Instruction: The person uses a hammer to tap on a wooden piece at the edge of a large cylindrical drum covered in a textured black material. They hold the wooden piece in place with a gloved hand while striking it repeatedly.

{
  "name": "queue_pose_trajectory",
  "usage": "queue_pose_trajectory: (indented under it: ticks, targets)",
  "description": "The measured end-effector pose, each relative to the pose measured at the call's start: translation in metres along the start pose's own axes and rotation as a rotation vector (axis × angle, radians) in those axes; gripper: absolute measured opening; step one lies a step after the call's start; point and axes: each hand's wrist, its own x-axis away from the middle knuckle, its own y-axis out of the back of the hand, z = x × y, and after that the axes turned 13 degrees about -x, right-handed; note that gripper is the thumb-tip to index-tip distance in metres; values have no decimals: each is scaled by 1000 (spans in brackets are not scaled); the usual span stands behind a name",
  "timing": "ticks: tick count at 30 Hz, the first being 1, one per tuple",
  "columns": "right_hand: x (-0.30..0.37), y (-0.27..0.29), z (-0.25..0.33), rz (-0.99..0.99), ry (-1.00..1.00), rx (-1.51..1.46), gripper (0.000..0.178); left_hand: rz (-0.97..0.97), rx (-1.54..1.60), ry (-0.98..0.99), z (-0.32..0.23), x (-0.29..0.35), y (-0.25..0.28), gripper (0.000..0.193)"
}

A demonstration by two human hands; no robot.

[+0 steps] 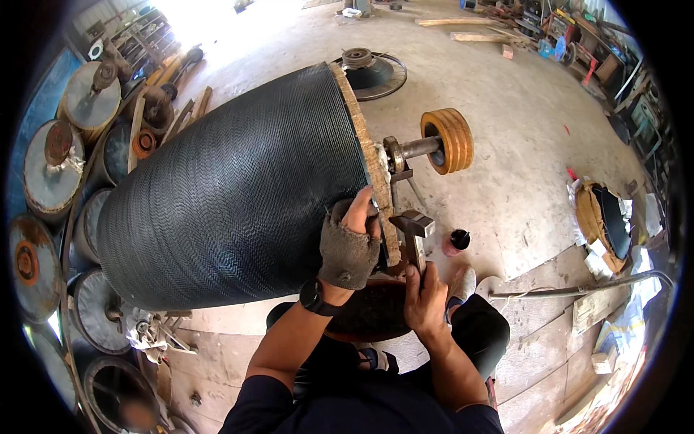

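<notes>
A large drum (pixel 231 181) wrapped in black ribbed sheeting lies on its side in front of me. My left hand (pixel 350 246), in a grey glove with bare fingertips, rests at the near part of its right rim. Its thumb and forefinger are pinched together there; whatever sits between them is too small to make out. Just right of the rim, my right hand (pixel 426 300), ungloved, grips a hammer (pixel 415 242) by its wooden handle. The hammer's steel head is raised, close to the drum's pale end face (pixel 361 119) but apart from my left fingers.
A shaft (pixel 419 148) with an orange grooved pulley (pixel 448 141) juts from the drum's end. A dark basin (pixel 372 311) stands between my legs, a small pot (pixel 456 243) to its right. Several drums (pixel 54 170) line the left. A metal bar (pixel 578 291) lies right.
</notes>
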Motion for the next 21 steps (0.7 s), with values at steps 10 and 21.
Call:
queue_pose_trajectory:
  ticks: [10,21]
  targets:
    - [-16,-2,24,-3,107,122,24,-73,-108,-16,0,-11,-21,71]
    - [-23,2,29,-3,148,245,20,-130,-160,-14,-3,-13,-27,79]
